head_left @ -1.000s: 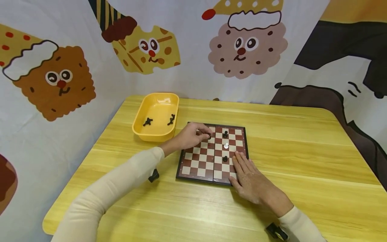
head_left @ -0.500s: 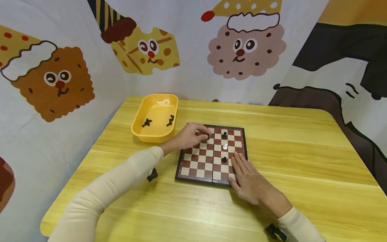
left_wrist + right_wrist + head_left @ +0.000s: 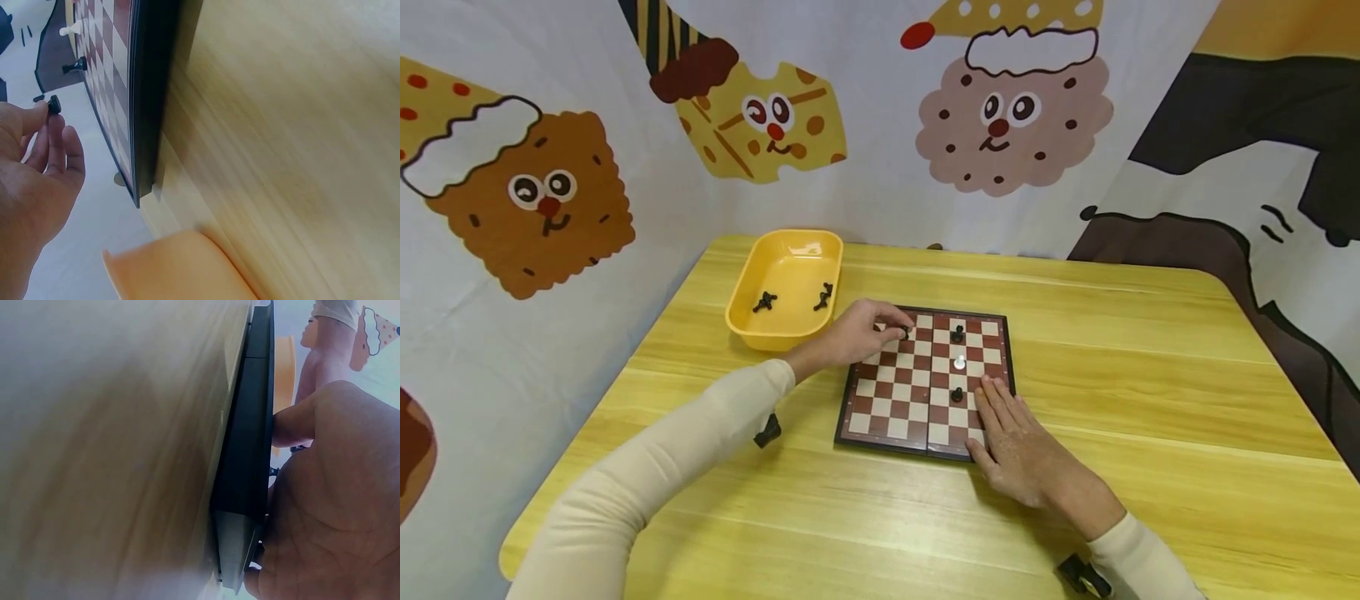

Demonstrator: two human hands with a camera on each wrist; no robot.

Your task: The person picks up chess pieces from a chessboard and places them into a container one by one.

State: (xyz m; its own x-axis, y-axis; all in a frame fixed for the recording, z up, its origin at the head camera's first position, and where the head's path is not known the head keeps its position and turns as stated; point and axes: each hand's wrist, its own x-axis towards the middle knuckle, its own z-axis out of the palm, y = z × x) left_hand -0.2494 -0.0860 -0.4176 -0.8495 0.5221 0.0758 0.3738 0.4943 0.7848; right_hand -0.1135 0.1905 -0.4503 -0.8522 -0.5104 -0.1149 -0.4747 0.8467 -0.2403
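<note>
Black chess piece [image 3: 55, 105] is clamped between the thumb and fingers of the left hand [image 3: 856, 333], over the far part of the chessboard [image 3: 891, 392], near the middle of the head view. In the left wrist view its wide base faces right, toward the board, with a gap between them; its long axis runs roughly across that frame, so it is held close to upright. Its upper end is hidden by the grip.

At lower right of the board, the right hand [image 3: 1022, 442] lies with straight fingers on the edge, thumb apart from them.

On the board's right half, 3 pieces stand upright in a column: a black piece [image 3: 958, 333], a white pawn [image 3: 959, 362] and a black pawn [image 3: 957, 394].

At upper left on the table [image 3: 1150, 375], a yellow tray [image 3: 775, 342] holds 2 clusters of black pieces [image 3: 765, 302].
</note>
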